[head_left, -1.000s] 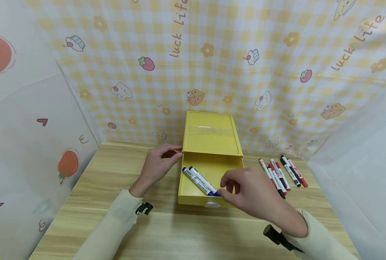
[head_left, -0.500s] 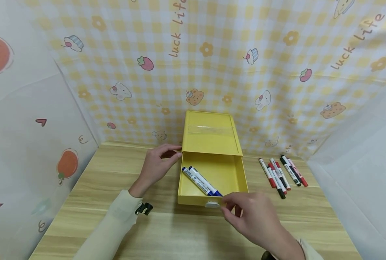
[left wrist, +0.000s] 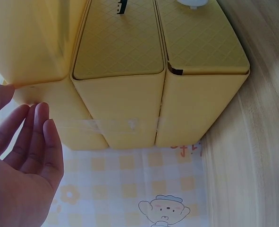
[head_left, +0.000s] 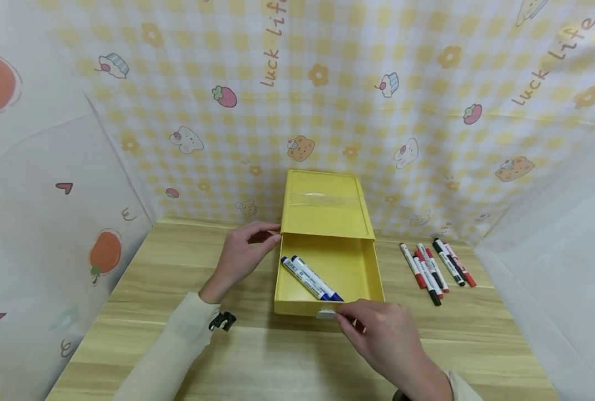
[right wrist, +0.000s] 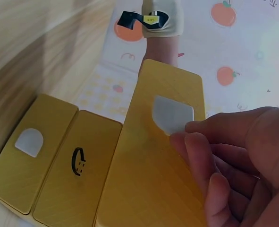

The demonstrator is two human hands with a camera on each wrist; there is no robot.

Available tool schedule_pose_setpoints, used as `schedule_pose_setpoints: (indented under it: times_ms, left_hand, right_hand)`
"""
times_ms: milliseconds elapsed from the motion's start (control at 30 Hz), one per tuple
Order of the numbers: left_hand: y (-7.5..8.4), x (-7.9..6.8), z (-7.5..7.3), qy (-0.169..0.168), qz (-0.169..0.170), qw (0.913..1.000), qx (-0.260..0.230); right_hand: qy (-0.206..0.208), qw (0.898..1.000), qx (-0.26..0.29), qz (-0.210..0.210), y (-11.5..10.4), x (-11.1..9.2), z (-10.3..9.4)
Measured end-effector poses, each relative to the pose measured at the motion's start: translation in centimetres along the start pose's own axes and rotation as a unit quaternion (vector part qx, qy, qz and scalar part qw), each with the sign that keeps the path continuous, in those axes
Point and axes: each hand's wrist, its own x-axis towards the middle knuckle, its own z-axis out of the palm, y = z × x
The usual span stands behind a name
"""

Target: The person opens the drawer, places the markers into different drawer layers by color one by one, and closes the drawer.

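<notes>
A yellow drawer cabinet (head_left: 327,214) has its top drawer (head_left: 297,308) pulled out towards me. Two white markers with blue caps, one on the left (head_left: 303,279) and another beside it (head_left: 315,277), lie slantwise in the drawer's left part. My left hand (head_left: 242,253) rests its fingertips against the cabinet's left side, fingers nearly straight in the left wrist view. With thumb and forefinger, my right hand (head_left: 389,340) pinches the right edge of the white drawer handle (right wrist: 172,115); the other fingers are loosely bent.
Several red and black markers (head_left: 429,273) lie on the wooden table (head_left: 217,362) right of the cabinet. Below the top drawer are two shut drawers, one with a dark handle (right wrist: 78,161), one with a white handle (right wrist: 29,142). A checked cloth (head_left: 257,117) hangs behind.
My right hand has moved from over the drawer's front right, by the marker ends, down and towards me onto the handle. The left hand, drawer and markers have stayed in place.
</notes>
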Motion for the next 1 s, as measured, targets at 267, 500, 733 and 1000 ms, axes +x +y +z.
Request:
schedule_pose_setpoints:
  times_ms: [267, 500, 733, 1000]
  left_hand:
    - [0.1, 0.1, 0.0, 0.002, -0.013, 0.9999, -0.002]
    - [0.0, 0.0, 0.0, 0.001, -0.022, 0.9997, -0.007]
    - [0.1, 0.1, -0.1, 0.000, -0.021, 0.9997, -0.012]
    - [0.2, 0.2, -0.1, -0.003, -0.016, 0.9998, -0.010]
  right_hand:
    - [0.015, 1.000, -0.009, -0.005, 0.2, 0.4, 0.3]
    - [0.018, 1.000, -0.018, 0.009, 0.6, 0.9, 0.6]
    - [0.020, 0.999, -0.024, 0.008, 1.3, 1.6, 1.1]
    - [0.043, 0.999, -0.022, 0.001, 2.3, 2.5, 1.8]
